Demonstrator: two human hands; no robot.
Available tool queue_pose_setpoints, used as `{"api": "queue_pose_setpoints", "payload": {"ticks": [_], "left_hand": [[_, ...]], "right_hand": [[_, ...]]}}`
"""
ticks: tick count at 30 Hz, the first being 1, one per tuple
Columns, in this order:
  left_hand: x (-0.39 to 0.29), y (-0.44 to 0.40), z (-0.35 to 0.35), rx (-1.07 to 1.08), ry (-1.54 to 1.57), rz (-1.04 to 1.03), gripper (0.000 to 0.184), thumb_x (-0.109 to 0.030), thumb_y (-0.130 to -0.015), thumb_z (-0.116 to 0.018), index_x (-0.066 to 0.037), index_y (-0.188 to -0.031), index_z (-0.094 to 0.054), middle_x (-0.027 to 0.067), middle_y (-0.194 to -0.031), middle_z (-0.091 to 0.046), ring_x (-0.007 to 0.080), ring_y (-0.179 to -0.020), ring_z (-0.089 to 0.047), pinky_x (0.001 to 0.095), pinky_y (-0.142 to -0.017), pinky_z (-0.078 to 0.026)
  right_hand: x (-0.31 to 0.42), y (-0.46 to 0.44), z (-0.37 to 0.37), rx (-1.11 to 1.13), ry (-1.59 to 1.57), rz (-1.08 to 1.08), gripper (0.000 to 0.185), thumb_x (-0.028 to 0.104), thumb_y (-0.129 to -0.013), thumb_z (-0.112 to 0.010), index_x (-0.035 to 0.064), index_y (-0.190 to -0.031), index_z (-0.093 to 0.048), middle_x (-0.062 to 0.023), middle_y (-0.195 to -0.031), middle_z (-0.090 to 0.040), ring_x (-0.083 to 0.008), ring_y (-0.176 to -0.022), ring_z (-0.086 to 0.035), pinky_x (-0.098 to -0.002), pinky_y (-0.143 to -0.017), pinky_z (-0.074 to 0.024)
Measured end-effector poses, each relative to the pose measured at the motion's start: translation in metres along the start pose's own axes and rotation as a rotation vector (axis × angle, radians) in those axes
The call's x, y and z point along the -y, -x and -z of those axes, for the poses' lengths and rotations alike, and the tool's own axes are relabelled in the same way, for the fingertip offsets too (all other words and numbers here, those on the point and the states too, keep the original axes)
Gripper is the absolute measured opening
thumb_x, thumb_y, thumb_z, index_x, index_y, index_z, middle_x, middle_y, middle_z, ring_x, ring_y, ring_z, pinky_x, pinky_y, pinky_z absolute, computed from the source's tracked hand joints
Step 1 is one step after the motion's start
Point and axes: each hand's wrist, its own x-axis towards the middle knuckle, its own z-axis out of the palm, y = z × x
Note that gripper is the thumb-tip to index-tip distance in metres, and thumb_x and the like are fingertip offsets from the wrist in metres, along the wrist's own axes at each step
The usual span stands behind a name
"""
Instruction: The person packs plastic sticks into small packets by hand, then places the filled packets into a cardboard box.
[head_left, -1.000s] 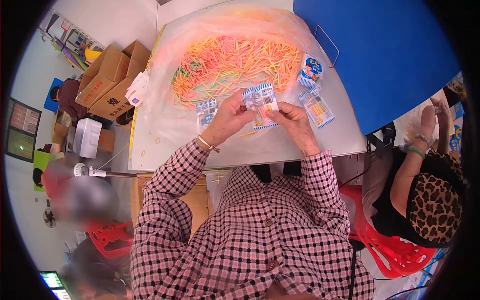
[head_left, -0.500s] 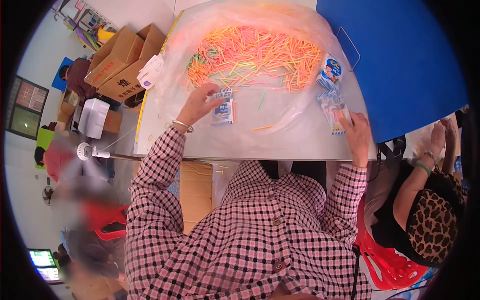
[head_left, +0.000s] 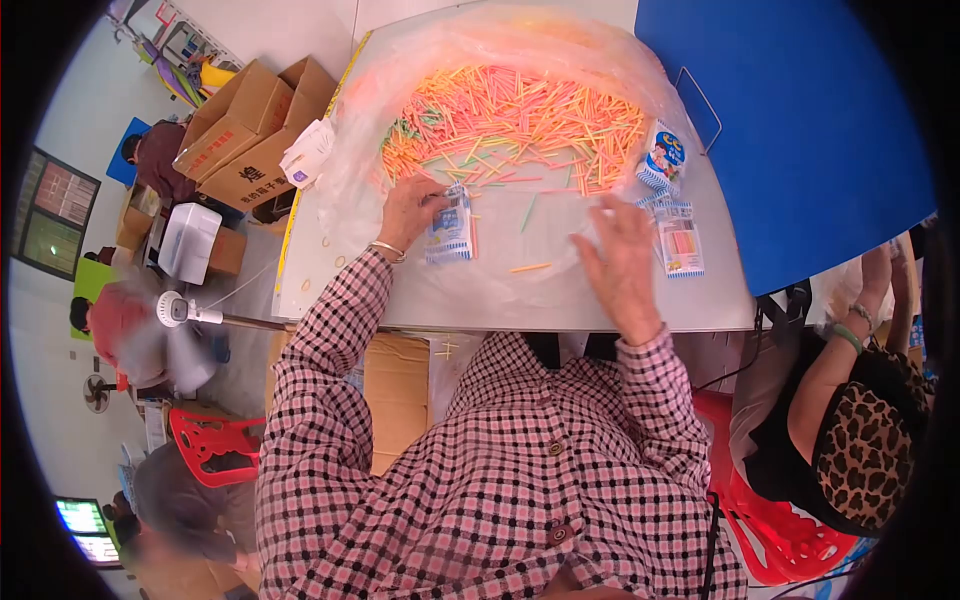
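My left hand (head_left: 408, 216) is bent over the upper left edge of a clear blue-and-white packet (head_left: 450, 228) on the table, its fingertips closed at that edge. Pinkish sticks show along the packet's right side. My right hand (head_left: 622, 262) is above the tabletop with its fingers apart and nothing in them. To its right lies another blue-and-white packet (head_left: 682, 245) with pink sticks visible inside. A heap of thin pink, orange, yellow and green sticks (head_left: 520, 110) lies on a clear plastic sheet (head_left: 355, 130) beyond both hands.
A blue printed packet (head_left: 664, 158) stands near a blue panel (head_left: 790, 130) with a wire handle. Loose sticks, including an orange one (head_left: 531, 267), lie nearer me. Cardboard boxes (head_left: 255, 130) and a small fan (head_left: 174, 309) are at left. A co-worker's arm (head_left: 830, 370) is at right.
My right hand has let go of the filled packet at right and moved left over the table, fingers spreading. My left hand stays at its packet. The view has shifted slightly.
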Motion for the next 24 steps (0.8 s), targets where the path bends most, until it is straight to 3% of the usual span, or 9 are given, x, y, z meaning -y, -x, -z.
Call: {"api": "queue_pose_setpoints", "payload": {"ticks": [3, 6, 10, 12, 15, 16, 19, 22, 24], "left_hand": [[-0.003, 0.0, 0.003, -0.119, -0.035, -0.109, 0.018, -0.01, -0.072, -0.07, 0.001, -0.085, -0.066, 0.0112, -0.093, -0.061, 0.0208, -0.077, -0.058, 0.0307, -0.07, -0.047], [-0.02, -0.007, 0.019, -0.236, 0.402, 0.06, 0.014, -0.005, -0.077, -0.066, 0.002, -0.089, -0.065, 0.0086, -0.093, -0.062, 0.0153, -0.081, -0.059, 0.0275, -0.069, -0.048], [-0.088, -0.005, 0.031, -0.087, 0.684, 0.021, 0.013, -0.003, -0.08, -0.064, 0.003, -0.092, -0.064, 0.007, -0.093, -0.061, 0.0118, -0.081, -0.058, 0.0249, -0.068, -0.048], [-0.101, -0.001, 0.022, -0.081, 0.636, -0.057, 0.015, -0.004, -0.08, -0.065, 0.002, -0.093, -0.064, 0.0069, -0.093, -0.061, 0.0122, -0.081, -0.058, 0.0252, -0.069, -0.048], [-0.114, 0.001, 0.013, -0.077, 0.546, -0.201, 0.017, -0.005, -0.079, -0.066, 0.001, -0.095, -0.063, 0.0068, -0.093, -0.061, 0.0129, -0.08, -0.058, 0.0257, -0.07, -0.047], [-0.117, 0.0, 0.014, -0.073, 0.532, -0.212, 0.018, -0.005, -0.079, -0.066, 0.0, -0.096, -0.063, 0.007, -0.093, -0.061, 0.0134, -0.08, -0.058, 0.0257, -0.07, -0.047], [-0.121, -0.006, 0.016, -0.065, 0.499, -0.241, 0.02, -0.006, -0.079, -0.066, -0.001, -0.098, -0.062, 0.0074, -0.091, -0.061, 0.0142, -0.078, -0.058, 0.0256, -0.07, -0.046], [-0.119, -0.009, 0.018, 0.153, 0.348, -0.376, 0.017, -0.007, -0.079, -0.066, -0.001, -0.094, -0.063, 0.0076, -0.085, -0.061, 0.0161, -0.074, -0.057, 0.0271, -0.068, -0.045], [-0.123, -0.011, 0.017, 0.152, 0.355, -0.367, 0.015, -0.007, -0.079, -0.066, -0.001, -0.092, -0.063, 0.0075, -0.083, -0.06, 0.0163, -0.073, -0.057, 0.0273, -0.067, -0.045]], "right_hand": [[0.022, -0.006, -0.013, 0.095, -0.184, 0.026, 0.038, 0.015, -0.074, -0.07, -0.0023, -0.105, -0.056, -0.0161, -0.113, -0.052, -0.0322, -0.102, -0.049, -0.0394, -0.086, -0.0416], [0.03, -0.015, -0.024, 0.052, -0.348, -0.001, 0.037, 0.016, -0.076, -0.069, -0.0021, -0.106, -0.055, -0.0155, -0.112, -0.053, -0.0309, -0.102, -0.049, -0.0381, -0.085, -0.0416], [0.044, -0.03, -0.044, -0.021, -0.568, -0.081, 0.033, 0.014, -0.078, -0.068, -0.002, -0.105, -0.056, -0.0141, -0.105, -0.056, -0.028, -0.098, -0.052, -0.0352, -0.081, -0.0431], [0.04, -0.031, -0.047, -0.058, -0.63, -0.126, 0.032, 0.014, -0.079, -0.067, -0.002, -0.105, -0.056, -0.0135, -0.102, -0.058, -0.0269, -0.095, -0.053, -0.0341, -0.079, -0.0438], [0.024, -0.025, -0.044, 0.32, -0.916, -0.363, 0.025, 0.01, -0.08, -0.064, -0.0018, -0.101, -0.058, -0.0115, -0.088, -0.061, -0.0232, -0.082, -0.057, -0.0316, -0.071, -0.045], [0.02, -0.023, -0.041, 0.316, -0.909, -0.37, 0.025, 0.01, -0.08, -0.064, -0.0018, -0.101, -0.058, -0.0115, -0.088, -0.061, -0.0232, -0.082, -0.057, -0.0316, -0.071, -0.045], [0.009, -0.019, -0.036, 0.191, -0.604, -0.091, 0.02, 0.008, -0.08, -0.063, -0.0023, -0.098, -0.06, -0.011, -0.078, -0.061, -0.0195, -0.071, -0.057, -0.0293, -0.063, -0.0445], [0.009, -0.014, -0.031, 0.149, -0.687, -0.159, 0.019, 0.008, -0.081, -0.062, -0.0023, -0.096, -0.06, -0.012, -0.079, -0.061, -0.0186, -0.07, -0.057, -0.0296, -0.061, -0.0434], [0.007, -0.012, -0.029, 0.123, -0.726, -0.192, 0.018, 0.009, -0.081, -0.062, -0.0024, -0.095, -0.061, -0.0124, -0.079, -0.061, -0.0181, -0.07, -0.056, -0.0297, -0.06, -0.0428]]}}
